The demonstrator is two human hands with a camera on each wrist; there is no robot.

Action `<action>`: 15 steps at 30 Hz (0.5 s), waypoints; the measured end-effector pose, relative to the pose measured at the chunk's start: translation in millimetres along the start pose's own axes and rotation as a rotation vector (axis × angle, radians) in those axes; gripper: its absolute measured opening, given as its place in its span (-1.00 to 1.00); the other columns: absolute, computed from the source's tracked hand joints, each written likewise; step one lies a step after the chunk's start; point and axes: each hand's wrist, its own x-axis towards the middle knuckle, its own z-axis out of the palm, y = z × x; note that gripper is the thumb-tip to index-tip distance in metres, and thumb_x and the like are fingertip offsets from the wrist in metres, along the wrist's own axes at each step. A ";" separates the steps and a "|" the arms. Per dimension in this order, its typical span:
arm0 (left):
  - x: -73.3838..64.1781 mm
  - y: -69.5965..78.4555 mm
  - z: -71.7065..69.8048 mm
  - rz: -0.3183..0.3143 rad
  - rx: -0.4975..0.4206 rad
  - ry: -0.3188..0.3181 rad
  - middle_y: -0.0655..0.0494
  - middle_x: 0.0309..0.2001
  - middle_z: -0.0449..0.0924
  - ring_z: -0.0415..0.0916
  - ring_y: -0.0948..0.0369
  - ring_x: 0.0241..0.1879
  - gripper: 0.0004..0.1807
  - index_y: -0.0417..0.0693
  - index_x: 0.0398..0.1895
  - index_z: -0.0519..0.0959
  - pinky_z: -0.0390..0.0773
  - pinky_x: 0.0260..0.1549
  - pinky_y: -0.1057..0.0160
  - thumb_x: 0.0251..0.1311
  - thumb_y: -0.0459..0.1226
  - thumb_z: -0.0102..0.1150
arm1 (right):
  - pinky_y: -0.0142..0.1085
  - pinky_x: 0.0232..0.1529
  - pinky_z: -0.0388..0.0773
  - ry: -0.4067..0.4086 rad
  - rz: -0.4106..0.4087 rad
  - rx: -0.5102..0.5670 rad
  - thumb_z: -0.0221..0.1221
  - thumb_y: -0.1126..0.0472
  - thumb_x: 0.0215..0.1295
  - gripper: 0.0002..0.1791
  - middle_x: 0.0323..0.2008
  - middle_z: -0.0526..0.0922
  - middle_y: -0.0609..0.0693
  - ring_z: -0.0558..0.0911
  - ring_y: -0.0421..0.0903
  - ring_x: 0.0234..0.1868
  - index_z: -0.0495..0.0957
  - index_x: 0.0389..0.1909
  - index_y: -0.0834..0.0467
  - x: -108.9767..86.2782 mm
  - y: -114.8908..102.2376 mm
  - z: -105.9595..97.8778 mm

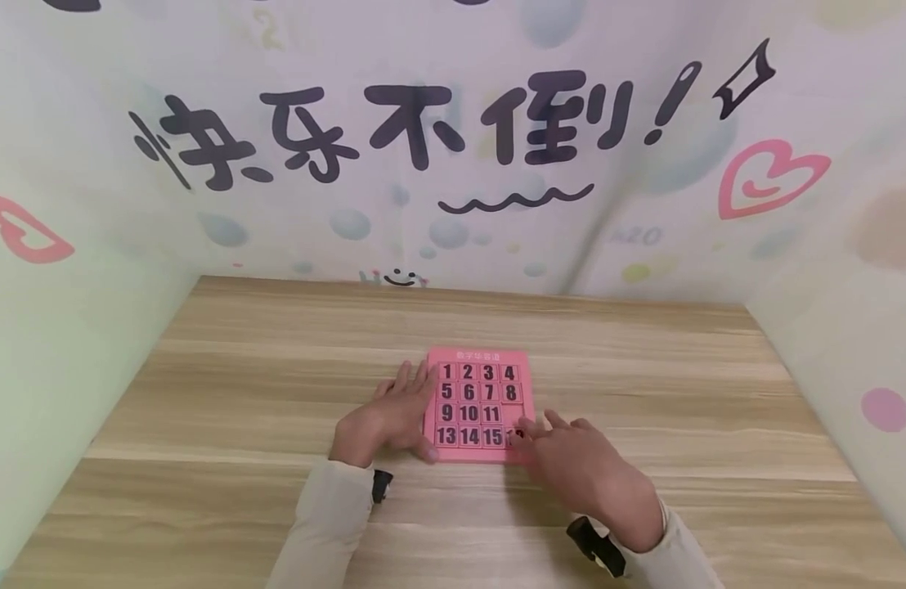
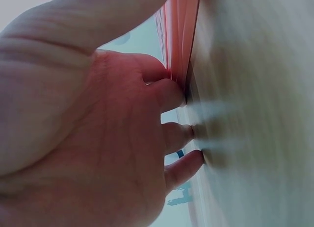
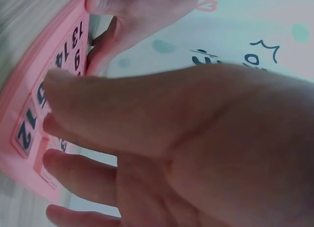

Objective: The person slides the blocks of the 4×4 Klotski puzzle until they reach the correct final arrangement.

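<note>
A pink number sliding puzzle (image 1: 477, 458) lies flat on the table, tiles 1 to 11 and 13 to 15 in rising order. Tile 12 (image 3: 27, 131) sits in the bottom right corner, below an empty slot at the right end of the third row. Along the puzzle's left edge rests my left hand (image 1: 394, 415), thumb by the near corner and fingertips down on the table. My right hand (image 1: 589, 470) reaches over the lower right corner with fingers extended, partly covering tile 12 in the head view. In the right wrist view, its thumb (image 3: 73, 92) overlaps the bottom-row tiles.
The wood-grain table (image 1: 276, 343) extends around the puzzle on every side. Behind it hangs a printed white backdrop (image 1: 313, 221) with black characters, hearts and bubbles, and pale walls close in the left and right. Black bands (image 1: 598, 546) circle both wrists.
</note>
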 end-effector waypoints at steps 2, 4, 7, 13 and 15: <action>-0.5 -0.8 0.5 0.000 -0.010 -0.001 -0.04 0.60 -0.45 -0.60 -0.04 0.56 0.38 -0.10 0.60 -0.26 -0.38 0.52 -0.09 -0.15 -0.16 0.57 | 0.18 0.23 0.44 -0.003 -0.018 -0.027 0.10 0.25 0.42 -0.56 0.34 0.49 0.00 0.43 0.23 0.36 0.53 0.27 -0.11 -0.3 -2.1 -0.1; -0.9 -1.8 0.4 0.006 -0.015 -0.002 -0.05 0.60 -0.46 -0.60 -0.05 0.56 0.38 -0.11 0.60 -0.27 -0.38 0.52 -0.09 -0.15 -0.16 0.57 | 0.17 0.17 0.49 0.001 -0.037 -0.044 0.12 0.22 0.41 -0.62 0.31 0.53 -0.01 0.49 0.21 0.31 0.57 0.19 -0.10 0.8 -3.3 0.6; -0.7 -3.4 -1.7 0.022 -0.004 -0.002 -0.08 0.59 -0.46 -0.59 -0.07 0.56 0.38 -0.13 0.60 -0.27 -0.37 0.52 -0.11 -0.14 -0.14 0.56 | 0.14 0.07 0.55 0.007 -0.057 -0.062 0.15 0.15 0.39 -0.74 0.26 0.57 -0.03 0.56 0.16 0.22 0.59 0.06 -0.06 3.7 -4.0 1.3; 0.5 -3.6 -3.7 0.030 0.003 -0.002 -0.08 0.59 -0.47 -0.60 -0.07 0.56 0.39 -0.12 0.60 -0.28 -0.38 0.52 -0.11 -0.15 -0.12 0.56 | 0.09 -0.04 0.58 0.012 -0.037 -0.027 0.17 0.07 0.37 -0.77 0.20 0.60 -0.05 0.59 0.09 0.13 0.59 0.01 -0.04 7.4 -2.8 2.3; 0.4 -2.8 -2.6 0.025 0.002 -0.008 -0.07 0.59 -0.47 -0.61 -0.06 0.56 0.39 -0.11 0.60 -0.28 -0.39 0.52 -0.10 -0.14 -0.12 0.55 | 0.11 -0.02 0.57 0.013 -0.034 -0.019 0.16 0.12 0.39 -0.76 0.21 0.59 -0.02 0.59 0.11 0.14 0.58 0.04 -0.02 8.3 -2.2 3.3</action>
